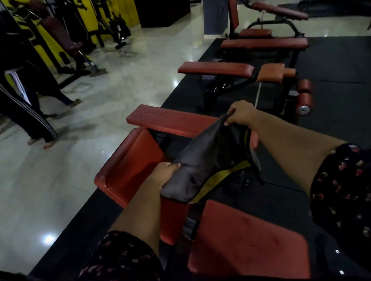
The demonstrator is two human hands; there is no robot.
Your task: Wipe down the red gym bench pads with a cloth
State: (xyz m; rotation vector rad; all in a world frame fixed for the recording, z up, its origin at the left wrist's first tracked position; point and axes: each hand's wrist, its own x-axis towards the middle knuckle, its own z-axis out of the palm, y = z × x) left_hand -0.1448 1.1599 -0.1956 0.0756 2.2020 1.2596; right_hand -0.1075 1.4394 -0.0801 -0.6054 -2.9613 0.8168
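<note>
Hands: left hand (164, 173) and right hand (241, 112) each pinch one end of grey cloth (207, 158).
Step, judged: readying cloth above red bench (131, 159); next, press it onto the pad.

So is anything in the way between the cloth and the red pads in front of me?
Nothing visible. The left hand and right hand grip the cloth over the red pads, with only open space between.

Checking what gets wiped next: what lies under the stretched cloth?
Below the cloth, gripped by the left hand and right hand, dark frame and black mat show. It hides part of the long red pad.
</note>
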